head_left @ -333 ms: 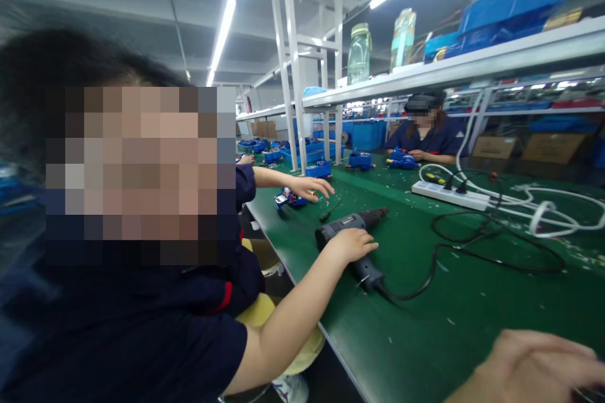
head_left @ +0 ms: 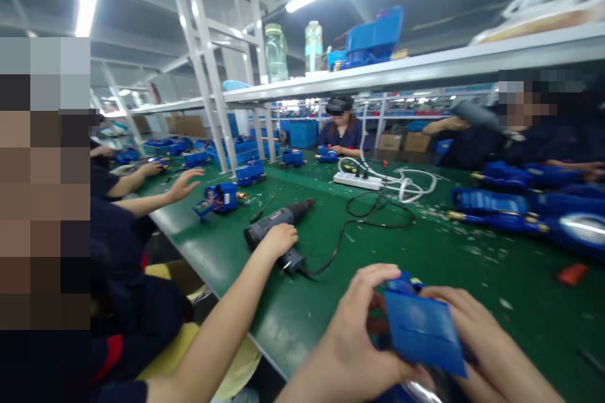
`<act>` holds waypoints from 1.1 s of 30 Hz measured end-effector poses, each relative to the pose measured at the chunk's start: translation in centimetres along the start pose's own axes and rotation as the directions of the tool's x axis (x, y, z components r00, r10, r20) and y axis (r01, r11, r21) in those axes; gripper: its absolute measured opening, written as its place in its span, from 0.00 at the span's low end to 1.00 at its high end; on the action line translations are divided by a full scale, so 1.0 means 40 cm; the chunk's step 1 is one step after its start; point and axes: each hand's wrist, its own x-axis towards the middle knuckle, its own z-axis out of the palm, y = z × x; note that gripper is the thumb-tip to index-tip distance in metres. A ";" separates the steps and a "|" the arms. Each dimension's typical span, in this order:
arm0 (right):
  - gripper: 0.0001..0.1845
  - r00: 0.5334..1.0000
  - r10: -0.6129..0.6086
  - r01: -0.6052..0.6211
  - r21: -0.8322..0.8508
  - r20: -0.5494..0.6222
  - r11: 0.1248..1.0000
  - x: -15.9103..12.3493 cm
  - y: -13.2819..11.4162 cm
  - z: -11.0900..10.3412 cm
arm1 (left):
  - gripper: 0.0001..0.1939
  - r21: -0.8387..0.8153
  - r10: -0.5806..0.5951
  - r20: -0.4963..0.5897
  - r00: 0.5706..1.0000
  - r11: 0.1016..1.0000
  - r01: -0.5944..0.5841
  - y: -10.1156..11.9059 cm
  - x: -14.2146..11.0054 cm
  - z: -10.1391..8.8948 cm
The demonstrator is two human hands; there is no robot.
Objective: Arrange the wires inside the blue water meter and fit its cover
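Holding a blue plastic panel point(head_left: 423, 327) up, left hand point(head_left: 350, 346) half closed on its left edge, right hand point(head_left: 491, 346) curled around its right edge, long axis tilted across the body, a shiny metal part point(head_left: 420, 392) just below, above the green workbench point(head_left: 520, 283).

Moulded plastic housing point(head_left: 420, 327) between left hand point(head_left: 350, 346) and right hand point(head_left: 491, 340); corded power tool point(head_left: 276, 227) on worktop point(head_left: 401, 258), left of plastic power strip point(head_left: 357, 181).
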 end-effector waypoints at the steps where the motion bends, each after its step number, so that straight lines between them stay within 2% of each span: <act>1: 0.10 1.000 0.016 -0.016 0.023 0.001 1.000 0.014 -0.023 -0.014 | 0.44 -0.020 -0.035 0.001 0.999 0.999 0.035 0.004 0.004 -0.006; 4: 0.07 0.986 0.126 -0.140 0.127 0.110 0.982 0.055 -0.070 -0.022 | 0.45 -0.161 -0.099 0.046 0.994 0.981 0.105 0.007 0.022 -0.020; 6: 0.07 0.971 0.188 -0.215 0.207 0.145 0.954 0.065 -0.084 -0.018 | 0.44 -0.237 -0.089 0.072 0.993 0.966 0.103 0.006 0.033 -0.025; 10: 0.09 0.963 0.250 -0.270 0.309 0.102 0.912 0.057 -0.098 -0.019 | 0.42 -0.291 -0.023 0.044 0.999 0.956 0.035 -0.006 0.041 -0.030; 16: 0.07 0.944 0.319 -0.328 0.287 0.078 0.900 0.063 -0.103 -0.026 | 0.49 -0.382 -0.124 -0.086 0.989 0.921 0.082 -0.035 0.030 -0.023; 19: 0.05 0.935 0.349 -0.352 0.231 0.056 0.907 0.063 -0.096 -0.015 | 0.51 -0.371 -0.156 -0.105 0.982 0.923 0.106 -0.029 0.024 -0.012; 23: 0.09 0.955 0.284 -0.273 0.125 -0.080 0.954 0.055 -0.089 0.012 | 0.48 -0.298 -0.123 -0.173 0.977 0.952 0.067 -0.026 0.009 0.005; 26: 0.10 0.947 0.239 -0.237 0.038 -0.216 0.971 0.056 -0.089 0.030 | 0.45 -0.211 -0.037 -0.245 0.969 0.977 -0.016 -0.051 -0.009 0.016; 28: 0.09 0.940 0.217 -0.224 0.003 -0.262 0.975 0.060 -0.090 0.036 | 0.45 -0.081 0.075 -0.309 0.948 0.991 -0.105 -0.077 -0.023 0.019; 30: 0.08 0.943 0.175 -0.196 -0.048 -0.284 0.979 0.065 -0.092 0.036 | 0.45 0.117 0.208 -0.361 0.909 0.977 -0.177 -0.101 -0.035 0.018; 33: 0.12 0.948 0.087 -0.133 -0.133 -0.306 0.982 0.072 -0.096 0.034 | 0.36 0.398 0.379 -0.336 0.862 0.887 -0.235 -0.117 -0.048 0.013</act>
